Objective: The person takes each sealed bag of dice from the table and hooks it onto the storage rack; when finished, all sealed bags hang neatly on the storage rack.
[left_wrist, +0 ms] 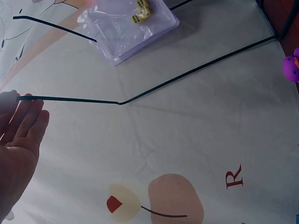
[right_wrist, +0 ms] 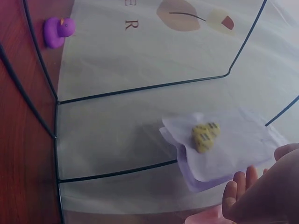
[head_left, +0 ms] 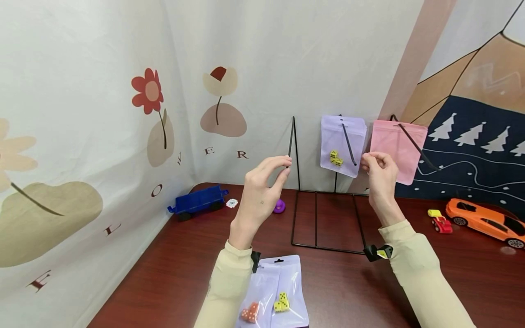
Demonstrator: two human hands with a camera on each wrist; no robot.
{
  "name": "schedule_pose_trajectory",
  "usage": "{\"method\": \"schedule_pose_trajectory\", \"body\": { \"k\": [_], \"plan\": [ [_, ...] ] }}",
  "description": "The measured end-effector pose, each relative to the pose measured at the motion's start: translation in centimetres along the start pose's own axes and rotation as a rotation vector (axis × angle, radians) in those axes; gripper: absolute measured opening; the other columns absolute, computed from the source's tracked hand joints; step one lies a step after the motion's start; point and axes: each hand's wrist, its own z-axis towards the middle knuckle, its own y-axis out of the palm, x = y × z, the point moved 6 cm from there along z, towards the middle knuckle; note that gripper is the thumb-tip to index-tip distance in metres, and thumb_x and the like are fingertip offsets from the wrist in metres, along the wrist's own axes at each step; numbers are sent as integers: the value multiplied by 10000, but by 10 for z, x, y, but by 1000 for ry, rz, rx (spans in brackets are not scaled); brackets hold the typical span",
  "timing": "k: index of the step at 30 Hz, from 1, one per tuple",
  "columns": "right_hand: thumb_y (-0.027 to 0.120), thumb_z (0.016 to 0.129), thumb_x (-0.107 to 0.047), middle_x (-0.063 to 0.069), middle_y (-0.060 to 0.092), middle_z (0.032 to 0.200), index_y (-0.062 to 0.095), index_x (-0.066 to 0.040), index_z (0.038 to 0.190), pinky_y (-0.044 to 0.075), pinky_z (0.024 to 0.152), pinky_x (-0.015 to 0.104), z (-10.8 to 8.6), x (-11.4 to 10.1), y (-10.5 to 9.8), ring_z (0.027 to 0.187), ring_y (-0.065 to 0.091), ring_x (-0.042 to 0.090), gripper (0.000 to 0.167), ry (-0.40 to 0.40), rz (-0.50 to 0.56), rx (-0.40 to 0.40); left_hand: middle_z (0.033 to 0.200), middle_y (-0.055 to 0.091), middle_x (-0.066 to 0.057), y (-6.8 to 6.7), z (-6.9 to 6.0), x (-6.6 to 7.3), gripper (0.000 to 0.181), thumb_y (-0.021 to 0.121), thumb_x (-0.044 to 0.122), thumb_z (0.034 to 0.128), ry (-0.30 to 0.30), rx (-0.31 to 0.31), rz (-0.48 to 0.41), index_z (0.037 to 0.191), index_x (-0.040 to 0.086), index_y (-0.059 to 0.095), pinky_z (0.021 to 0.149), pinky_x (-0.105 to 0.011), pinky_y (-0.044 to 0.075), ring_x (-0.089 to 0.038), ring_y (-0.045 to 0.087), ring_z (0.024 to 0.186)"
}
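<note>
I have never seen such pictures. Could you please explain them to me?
These are a person's two bare hands, no machine. The wide picture comes from a camera on the head, the others from one on each wrist. The left hand pinches the tip of the left hook of a black wire rack. The right hand is beside a hanging lilac bag with yellow dice and seems to hold nothing. A pink bag hangs further right. On the table lie overlapping lilac bags with orange dice and more yellow dice, a blue toy trailer, a purple duck and an orange toy car.
</note>
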Motion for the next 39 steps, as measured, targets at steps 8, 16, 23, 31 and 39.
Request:
{"method": "schedule_pose_trajectory", "body": {
  "k": [8,16,23,31,39],
  "plan": [
    [612,873,43,55,628,703,599,-59,808,470,552,168,-1,-9,-5,571,573,95,121,-14,35,20,1089,659,-88,0,1,0,132,637,15,898,9,11,-1,1023,14,678,893,-278,486,-163,608,1059],
    [590,828,117,64,565,753,567,-59,765,508,609,208,-6,-29,-17,642,541,143,188,-163,35,106,1095,659,-73,0,1,-1,133,636,17,899,9,8,2,1024,23,683,897,-280,482,-147,603,1064],
    [569,811,145,77,536,779,520,-54,778,501,601,206,-9,-40,-27,681,516,142,208,-214,91,165,1093,662,-80,0,0,-2,132,644,17,894,11,11,-3,1020,23,684,896,-286,484,-164,607,1062],
    [561,818,124,60,556,751,523,-81,753,504,616,223,-13,-45,-30,661,507,143,218,-247,-2,148,1089,663,-82,-1,1,-3,147,652,-16,877,12,15,-7,1014,26,684,901,-296,483,-179,611,1058],
    [565,834,104,29,581,768,515,-85,811,489,644,242,-19,-49,-36,697,514,145,197,-291,-69,141,1095,664,-68,0,1,-2,130,646,9,890,6,16,-8,1011,31,688,901,-294,479,-167,609,1060]
  ]
}}
